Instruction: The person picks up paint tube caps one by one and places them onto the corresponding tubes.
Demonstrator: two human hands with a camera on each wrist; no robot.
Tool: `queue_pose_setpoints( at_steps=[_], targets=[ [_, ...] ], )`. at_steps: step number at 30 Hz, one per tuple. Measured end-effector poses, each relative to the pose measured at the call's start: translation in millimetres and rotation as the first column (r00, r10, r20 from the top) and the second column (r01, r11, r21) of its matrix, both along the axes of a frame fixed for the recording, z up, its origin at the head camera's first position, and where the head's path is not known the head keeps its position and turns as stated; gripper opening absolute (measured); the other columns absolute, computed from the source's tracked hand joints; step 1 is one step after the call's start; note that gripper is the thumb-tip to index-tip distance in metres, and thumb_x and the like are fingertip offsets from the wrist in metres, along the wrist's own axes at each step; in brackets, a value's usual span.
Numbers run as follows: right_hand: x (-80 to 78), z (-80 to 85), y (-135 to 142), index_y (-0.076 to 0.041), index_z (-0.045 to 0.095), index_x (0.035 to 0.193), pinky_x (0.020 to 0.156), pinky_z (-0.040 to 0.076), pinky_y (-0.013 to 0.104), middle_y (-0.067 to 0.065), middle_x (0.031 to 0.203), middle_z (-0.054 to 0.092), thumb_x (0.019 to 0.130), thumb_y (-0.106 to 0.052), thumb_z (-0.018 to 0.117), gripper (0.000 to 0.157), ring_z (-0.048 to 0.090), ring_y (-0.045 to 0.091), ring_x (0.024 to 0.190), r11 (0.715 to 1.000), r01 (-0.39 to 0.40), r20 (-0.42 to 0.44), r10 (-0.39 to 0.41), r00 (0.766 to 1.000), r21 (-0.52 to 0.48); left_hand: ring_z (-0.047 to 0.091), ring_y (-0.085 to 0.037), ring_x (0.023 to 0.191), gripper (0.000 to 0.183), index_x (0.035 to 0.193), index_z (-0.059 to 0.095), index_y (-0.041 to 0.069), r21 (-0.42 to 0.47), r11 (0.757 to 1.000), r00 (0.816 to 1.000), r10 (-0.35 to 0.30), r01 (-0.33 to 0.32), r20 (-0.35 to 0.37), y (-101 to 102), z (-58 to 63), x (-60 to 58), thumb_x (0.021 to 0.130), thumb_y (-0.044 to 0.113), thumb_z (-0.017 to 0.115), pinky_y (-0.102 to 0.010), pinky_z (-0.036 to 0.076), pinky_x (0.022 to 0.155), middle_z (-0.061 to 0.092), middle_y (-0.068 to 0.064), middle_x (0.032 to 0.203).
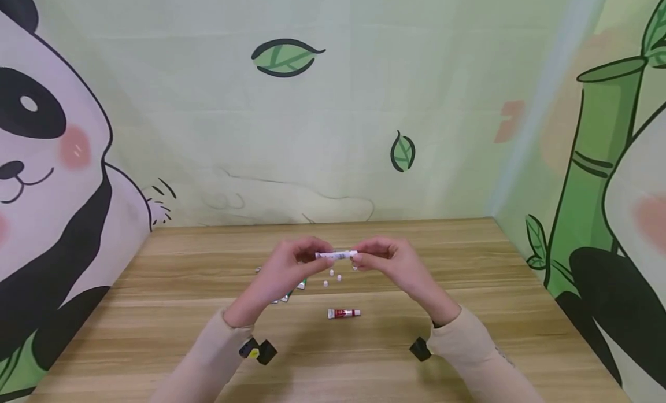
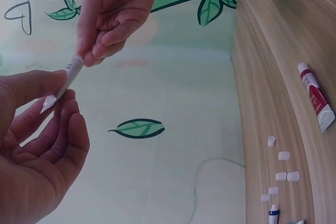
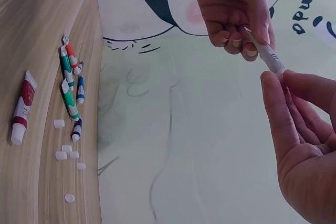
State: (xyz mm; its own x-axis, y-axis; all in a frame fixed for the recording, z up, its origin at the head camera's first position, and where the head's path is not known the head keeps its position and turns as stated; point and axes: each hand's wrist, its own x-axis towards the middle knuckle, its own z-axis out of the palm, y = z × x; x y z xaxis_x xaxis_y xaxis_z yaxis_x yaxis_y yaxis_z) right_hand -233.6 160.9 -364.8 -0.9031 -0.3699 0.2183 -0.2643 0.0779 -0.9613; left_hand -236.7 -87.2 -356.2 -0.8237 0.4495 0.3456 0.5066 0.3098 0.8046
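A small white paint tube (image 1: 338,255) is held up above the table between both hands. My left hand (image 1: 283,270) pinches its flat, crimped tail between thumb and fingers. At the other end, the right hand (image 1: 398,264) grips the tube's cap end with thumb and fingertips, which largely hide the cap. Seen from the right wrist, the white tube (image 3: 272,60) slants down toward the right fingertips. Below the hands a red-and-white paint tube (image 1: 344,314) lies on the wooden table, its white cap on.
Several loose white caps (image 3: 61,155) are scattered on the table (image 1: 208,357) beneath the hands. Beside them lies a group of paint tubes, including an orange tube (image 3: 71,56), a green tube (image 3: 69,100) and a dark blue tube (image 3: 77,129). A printed cloth backdrop (image 1: 333,131) stands behind the table.
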Motion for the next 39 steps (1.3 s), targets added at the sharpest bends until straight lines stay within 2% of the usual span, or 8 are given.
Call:
queue_pose_setpoints(
  at_steps=[6, 11, 16, 22, 26, 32, 36, 39],
  targets=[
    [0.0, -0.7, -2.5, 0.004, 0.071, 0.111, 0.084, 0.058, 0.039, 0.013, 0.101, 0.074, 0.094, -0.013, 0.073, 0.024, 0.071, 0.036, 0.096, 1.0, 0.007, 0.011, -0.007, 1.0, -0.013, 0.058, -0.019, 0.07, 0.013, 0.104, 0.075, 0.011, -0.013, 0.999, 0.999, 0.032, -0.032, -0.005, 0.5, -0.3, 1.8, 0.092, 0.018, 0.075, -0.025, 0.042, 0.055, 0.068, 0.0, 0.084],
    [-0.7, -1.4, -4.4, 0.004, 0.071, 0.109, 0.084, 0.058, 0.04, 0.013, 0.1, 0.075, 0.094, -0.014, 0.073, 0.023, 0.071, 0.033, 0.095, 1.0, 0.021, 0.002, -0.021, 1.0, -0.011, 0.059, -0.019, 0.072, 0.014, 0.106, 0.074, 0.013, -0.023, 0.998, 0.999, 0.052, -0.052, -0.01, 1.6, 0.2, 3.7, 0.094, 0.02, 0.074, -0.026, 0.042, 0.054, 0.069, 0.001, 0.086],
    [-2.1, -3.4, -5.1, 0.003, 0.071, 0.108, 0.085, 0.057, 0.043, 0.015, 0.101, 0.074, 0.096, -0.017, 0.071, 0.023, 0.071, 0.033, 0.095, 0.999, 0.025, -0.016, -0.025, 1.0, 0.021, 0.062, -0.018, 0.075, 0.014, 0.106, 0.073, 0.013, -0.023, 0.998, 0.998, 0.065, -0.066, -0.02, 2.1, -0.6, 5.5, 0.094, 0.021, 0.073, -0.028, 0.045, 0.055, 0.07, 0.002, 0.089],
    [-2.2, -6.2, -5.1, 0.001, 0.07, 0.108, 0.084, 0.058, 0.04, 0.012, 0.101, 0.073, 0.097, -0.021, 0.07, 0.024, 0.071, 0.031, 0.095, 0.998, 0.024, -0.027, -0.022, 0.999, 0.057, 0.064, -0.018, 0.078, 0.016, 0.106, 0.074, 0.012, -0.022, 0.996, 0.996, 0.084, -0.084, -0.009, 3.0, -2.3, 6.3, 0.094, 0.02, 0.074, -0.029, 0.05, 0.061, 0.071, 0.001, 0.09],
    [-1.2, -7.9, -5.5, -0.002, 0.071, 0.108, 0.085, 0.058, 0.037, 0.012, 0.102, 0.073, 0.095, -0.023, 0.073, 0.025, 0.07, 0.033, 0.096, 0.997, 0.044, -0.03, -0.042, 0.999, 0.063, 0.06, -0.019, 0.072, 0.016, 0.107, 0.074, 0.012, -0.016, 0.996, 0.996, 0.088, -0.088, 0.025, 2.8, -1.2, 7.8, 0.094, 0.022, 0.074, -0.027, 0.045, 0.055, 0.07, -0.001, 0.087],
    [2.4, -7.3, -7.1, -0.009, 0.074, 0.11, 0.083, 0.056, 0.035, 0.007, 0.102, 0.073, 0.092, -0.027, 0.076, 0.025, 0.069, 0.024, 0.093, 0.99, 0.111, -0.057, -0.106, 0.993, 0.085, 0.049, -0.017, 0.063, 0.019, 0.107, 0.075, 0.017, 0.013, 0.993, 0.984, 0.111, -0.114, 0.14, 2.1, -1.0, 8.3, 0.094, 0.03, 0.073, -0.024, 0.035, 0.049, 0.07, -0.001, 0.087],
    [4.0, -7.3, -8.2, -0.009, 0.074, 0.11, 0.082, 0.056, 0.035, 0.006, 0.102, 0.074, 0.093, -0.023, 0.075, 0.023, 0.069, 0.023, 0.091, 0.989, 0.13, -0.089, -0.123, 0.988, 0.068, 0.047, -0.019, 0.064, 0.021, 0.107, 0.075, 0.019, 0.026, 0.991, 0.973, 0.121, -0.129, 0.198, 2.2, -1.4, 7.5, 0.094, 0.035, 0.073, -0.025, 0.034, 0.049, 0.071, -0.001, 0.09],
    [5.1, -7.4, -8.8, -0.007, 0.074, 0.11, 0.081, 0.056, 0.033, 0.007, 0.103, 0.074, 0.093, -0.02, 0.075, 0.021, 0.069, 0.024, 0.09, 0.99, 0.132, -0.106, -0.126, 0.986, 0.047, 0.055, -0.021, 0.073, 0.022, 0.107, 0.075, 0.019, 0.037, 0.99, 0.966, 0.123, -0.135, 0.225, 2.8, -1.6, 7.3, 0.093, 0.036, 0.073, -0.027, 0.04, 0.056, 0.072, -0.001, 0.094]
  ],
)
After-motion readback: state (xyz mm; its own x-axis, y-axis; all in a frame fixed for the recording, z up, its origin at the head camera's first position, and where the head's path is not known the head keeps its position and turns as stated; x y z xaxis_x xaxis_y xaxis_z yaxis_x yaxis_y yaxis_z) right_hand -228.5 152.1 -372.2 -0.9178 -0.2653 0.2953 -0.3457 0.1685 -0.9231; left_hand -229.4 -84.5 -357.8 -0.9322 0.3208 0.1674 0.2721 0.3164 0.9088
